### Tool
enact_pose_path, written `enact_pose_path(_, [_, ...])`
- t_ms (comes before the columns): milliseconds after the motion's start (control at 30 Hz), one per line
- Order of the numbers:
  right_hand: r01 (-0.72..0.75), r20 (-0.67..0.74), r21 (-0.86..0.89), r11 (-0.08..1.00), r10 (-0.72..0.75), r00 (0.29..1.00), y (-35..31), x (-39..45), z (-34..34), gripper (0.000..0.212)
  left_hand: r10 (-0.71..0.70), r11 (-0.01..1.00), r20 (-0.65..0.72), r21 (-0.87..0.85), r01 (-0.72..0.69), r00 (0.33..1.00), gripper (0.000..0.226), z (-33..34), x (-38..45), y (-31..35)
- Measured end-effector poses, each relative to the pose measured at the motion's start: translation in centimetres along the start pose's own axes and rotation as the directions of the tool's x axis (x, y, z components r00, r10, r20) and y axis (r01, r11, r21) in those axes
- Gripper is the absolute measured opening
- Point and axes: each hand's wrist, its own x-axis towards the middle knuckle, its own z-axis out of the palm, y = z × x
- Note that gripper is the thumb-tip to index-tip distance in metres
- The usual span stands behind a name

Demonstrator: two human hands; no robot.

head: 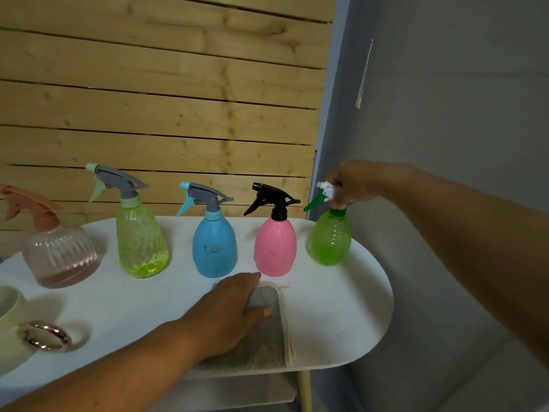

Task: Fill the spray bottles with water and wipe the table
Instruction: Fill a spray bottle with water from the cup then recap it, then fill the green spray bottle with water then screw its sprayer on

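Several spray bottles stand in a row on the white oval table (350, 307): a clear pink one (59, 257), a yellow-green one (142, 242), a blue one (214, 248), a pink one (275, 248) with a black trigger, and a green one (330, 237) at the far right. My right hand (350, 185) grips the white and green spray head of the green bottle. My left hand (228, 310) rests flat on a grey cloth (267, 337) lying on the table in front of the blue and pink bottles.
A pale green jug (12, 328) with a shiny metal ring on it stands at the left front edge. A wooden slat wall rises behind the table, and a grey wall runs along the right. The table's rounded right end lies near that wall.
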Motion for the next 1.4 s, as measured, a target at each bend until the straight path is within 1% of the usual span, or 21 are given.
enact_pose_path(33, [-0.005,-0.032,-0.029,1.0,0.004,0.999,-0.1,-0.7,-1.3,0.013,0.01,1.0,-0.032,-0.028,-0.011,0.999,0.074,-0.5,-0.4,0.1])
enact_pose_path(133, [-0.015,-0.159,-0.112,0.994,-0.003,0.987,-1.8,-4.3,-6.7,0.022,0.044,0.989,-0.142,-0.131,-0.063,0.989,0.071,-2.3,-2.1,0.5])
enact_pose_path(200, [0.013,-0.212,-0.13,0.991,-0.04,0.976,-3.7,-7.0,-10.3,0.021,0.033,0.969,-0.226,-0.231,-0.087,0.974,0.068,-3.6,-3.2,1.2])
enact_pose_path(267, [0.058,-0.236,-0.105,0.993,-0.082,0.968,-6.5,-10.0,-13.1,0.015,-0.016,0.937,-0.317,-0.335,-0.096,0.948,0.067,-5.5,-4.9,2.3])
enact_pose_path(367, [0.172,-0.246,0.02,0.985,-0.162,0.956,-10.8,-13.6,-15.4,0.014,-0.072,0.87,-0.371,-0.477,-0.124,0.926,0.072,-8.3,-7.4,3.5])
enact_pose_path(467, [0.28,-0.25,0.12,0.952,-0.244,0.937,-15.3,-16.4,-16.1,0.013,-0.084,0.795,-0.396,-0.58,-0.178,0.914,0.087,-10.8,-11.5,4.0])
enact_pose_path(600, [0.395,-0.284,0.218,0.893,-0.329,0.901,-20.6,-18.9,-15.7,0.013,-0.115,0.72,-0.422,-0.659,-0.217,0.899,0.092,-12.4,-17.1,3.8])
enact_pose_path(700, [0.462,-0.296,0.286,0.84,-0.38,0.876,-24.3,-20.2,-14.4,0.013,-0.179,0.692,-0.479,-0.682,-0.237,0.859,0.102,-12.5,-21.3,2.5])
enact_pose_path(767, [0.483,-0.278,0.4,0.779,-0.399,0.874,-26.2,-20.6,-13.3,0.015,-0.242,0.703,-0.55,-0.668,-0.246,0.799,0.105,-12.0,-24.0,1.4])
enact_pose_path(800, [0.488,-0.256,0.462,0.74,-0.416,0.873,-27.4,-20.8,-12.4,0.016,-0.285,0.693,-0.58,-0.675,-0.254,0.763,0.106,-11.5,-25.7,0.5])
enact_pose_path(900, [0.441,-0.179,0.65,0.619,-0.439,0.88,-29.3,-21.1,-9.3,0.021,-0.376,0.648,-0.631,-0.702,-0.294,0.679,0.096,-9.6,-29.6,-2.0])
enact_pose_path(967, [0.387,-0.124,0.74,0.551,-0.453,0.883,-30.4,-21.3,-6.3,0.026,-0.405,0.605,-0.625,-0.731,-0.317,0.668,0.095,-8.2,-32.2,-3.6])
enact_pose_path(1000, [0.355,-0.098,0.775,0.523,-0.454,0.885,-30.8,-21.4,-4.8,0.032,-0.417,0.579,-0.609,-0.75,-0.32,0.674,0.095,-7.6,-33.2,-4.4])
enact_pose_path(1100, [0.253,-0.028,0.864,0.436,-0.46,0.887,-32.3,-21.5,0.1,0.052,-0.468,0.485,-0.522,-0.826,-0.287,0.713,0.094,-5.5,-35.7,-6.6])
enact_pose_path(1133, [0.217,-0.007,0.889,0.403,-0.461,0.887,-32.7,-21.4,1.6,0.053,-0.482,0.445,-0.487,-0.852,-0.276,0.728,0.093,-4.7,-36.4,-7.3])
enact_pose_path(1200, [0.146,0.033,0.928,0.342,-0.467,0.884,-33.4,-21.3,4.5,0.04,-0.502,0.354,-0.428,-0.894,-0.273,0.751,0.087,-3.2,-37.6,-8.3])
enact_pose_path(1267, [0.102,0.054,0.951,0.294,-0.479,0.876,-33.8,-21.1,6.8,0.028,-0.501,0.3,-0.375,-0.92,-0.25,0.78,0.073,-2.6,-38.3,-8.4])
enact_pose_path(1333, [0.078,0.069,0.958,0.275,-0.486,0.871,-33.8,-20.9,8.1,0.03,-0.471,0.315,-0.322,-0.931,-0.185,0.821,0.061,-2.8,-38.6,-8.0])
enact_pose_path(1400, [0.074,0.082,0.957,0.28,-0.506,0.859,-33.5,-20.7,8.9,0.035,-0.497,0.318,-0.252,-0.943,-0.096,0.83,0.068,-3.2,-38.7,-7.8])
